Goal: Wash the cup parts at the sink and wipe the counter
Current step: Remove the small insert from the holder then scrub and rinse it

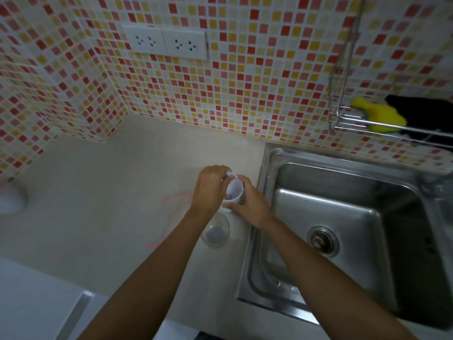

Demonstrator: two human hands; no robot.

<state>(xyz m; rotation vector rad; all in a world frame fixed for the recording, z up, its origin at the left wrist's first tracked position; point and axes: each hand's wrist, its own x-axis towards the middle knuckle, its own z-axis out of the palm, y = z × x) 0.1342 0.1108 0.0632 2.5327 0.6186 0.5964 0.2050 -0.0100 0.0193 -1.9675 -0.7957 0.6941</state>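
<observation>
Hands on the white cup beside the sink

Both hands meet over the beige counter [103, 192], just left of the stainless steel sink [343, 217]. The right hand [250, 200] is wrapped around the side of a small white cup [234, 191], grasping it from the right with fingers curled round its lower wall. The cup is tilted, its open mouth turned toward the camera, and a few dark specks show on the inner wall. The left hand [209, 187] is clenched at the cup's upper rim, pinching something small and pale there; what that piece is cannot be told.

Just below the cup, partly under the left forearm, a clear plastic cup [215, 233] stands on the counter, with a greyish bottom showing through. Pink smears [171, 212] mark the counter to the left of the hands, running down toward the near edge. A white rounded object [11, 200] sits at the far left edge of the counter, cut off by the frame.

The sink basin holds a round drain strainer [322, 241]. Above the sink, a wire rack [367, 121] hangs on the mosaic tile wall [220, 94] and carries a yellow sponge [382, 116] beside something black. A double white power socket [166, 41] is set in the wall above the counter.
</observation>
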